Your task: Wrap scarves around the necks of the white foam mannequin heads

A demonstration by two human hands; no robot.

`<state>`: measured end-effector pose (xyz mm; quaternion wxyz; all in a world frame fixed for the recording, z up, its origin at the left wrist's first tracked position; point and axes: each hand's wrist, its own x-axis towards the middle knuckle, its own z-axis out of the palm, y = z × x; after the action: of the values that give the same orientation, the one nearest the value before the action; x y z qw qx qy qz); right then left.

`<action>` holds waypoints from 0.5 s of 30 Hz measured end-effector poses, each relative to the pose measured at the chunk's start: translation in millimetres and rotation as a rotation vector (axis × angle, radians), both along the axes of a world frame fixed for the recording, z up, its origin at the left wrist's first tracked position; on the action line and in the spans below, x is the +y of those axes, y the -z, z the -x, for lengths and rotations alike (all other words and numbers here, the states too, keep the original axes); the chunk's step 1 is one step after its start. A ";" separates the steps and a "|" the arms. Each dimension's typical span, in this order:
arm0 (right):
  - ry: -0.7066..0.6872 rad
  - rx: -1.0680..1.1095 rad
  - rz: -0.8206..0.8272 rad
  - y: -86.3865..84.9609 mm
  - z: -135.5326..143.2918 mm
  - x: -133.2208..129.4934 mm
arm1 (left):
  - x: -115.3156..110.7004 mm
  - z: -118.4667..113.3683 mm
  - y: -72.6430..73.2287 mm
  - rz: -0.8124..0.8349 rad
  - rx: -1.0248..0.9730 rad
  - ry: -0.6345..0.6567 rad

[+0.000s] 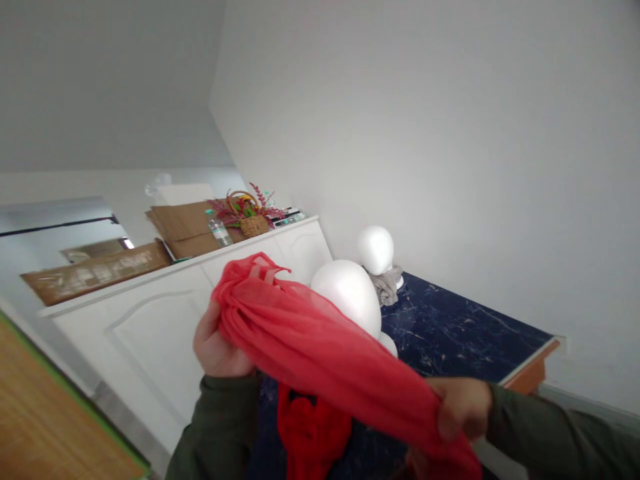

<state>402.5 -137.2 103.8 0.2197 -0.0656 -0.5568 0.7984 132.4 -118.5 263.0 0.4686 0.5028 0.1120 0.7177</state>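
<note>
A sheer red scarf (330,347) stretches in gathered folds between my two hands. My left hand (220,343) is closed round its bunched upper end, fingers mostly hidden behind the cloth. Toward the lower right, my right hand (463,403) grips the other part of the scarf. Behind the cloth stands a white mannequin head (347,293), partly covered from view. Beneath, a brighter red cloth (313,427) lies on the dark blue marbled table (460,327). I cannot make out its full shape.
A second white mannequin head (376,250) stands at the table's far end beside a grey cloth (386,287). A white cabinet (150,333) on the left carries cardboard boxes (185,227), a water bottle (219,230) and a flower basket (254,225). A grey wall rises behind.
</note>
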 end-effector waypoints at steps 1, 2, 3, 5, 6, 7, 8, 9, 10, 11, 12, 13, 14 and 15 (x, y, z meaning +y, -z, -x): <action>0.061 0.047 0.010 -16.0 -8.1 11.0 | 9.5 9.6 -6.6 -0.043 -0.031 -0.026; 0.178 0.111 0.005 -35.7 -14.7 24.6 | 20.7 18.5 -13.1 -0.074 -0.071 -0.051; 0.284 0.134 -0.020 -58.4 -19.2 40.7 | 33.7 26.5 -19.3 -0.085 -0.118 -0.068; 0.518 0.120 -0.107 -107.7 -20.8 79.3 | 63.2 38.8 -29.2 -0.032 -0.214 -0.096; 0.640 0.077 -0.177 -131.0 -17.8 100.5 | 78.6 42.6 -31.8 0.004 -0.247 -0.117; 0.782 0.025 -0.274 -151.1 -12.7 121.6 | 93.5 44.8 -32.1 0.042 -0.248 -0.148; 0.950 -0.028 -0.407 -166.6 -6.0 141.8 | 107.2 45.6 -29.7 0.086 -0.227 -0.189; 1.094 -0.132 -0.549 -176.7 1.5 160.1 | 119.2 45.1 -24.7 0.140 -0.192 -0.232; 1.194 -0.261 -0.661 -181.1 9.2 175.8 | 129.0 43.7 -16.9 0.211 -0.152 -0.273; 1.232 -0.330 -0.691 -180.0 16.4 188.7 | 136.6 41.9 -7.0 0.270 -0.130 -0.301; 1.245 -0.398 -0.712 -174.3 22.7 198.6 | 142.0 40.0 4.7 0.318 -0.118 -0.318; 1.236 -0.457 -0.718 -164.8 27.8 206.0 | 145.2 38.2 17.6 0.351 -0.112 -0.332; 1.211 -0.508 -0.720 -152.7 31.6 211.3 | 146.4 36.9 31.1 0.378 -0.105 -0.343; 1.179 -0.554 -0.729 -139.0 34.1 214.8 | 145.7 36.2 44.8 0.402 -0.093 -0.350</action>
<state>368.4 77.6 242.8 0.4709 -0.4750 -0.6936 0.2674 96.2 27.2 218.2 0.4326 0.3389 0.3158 0.7735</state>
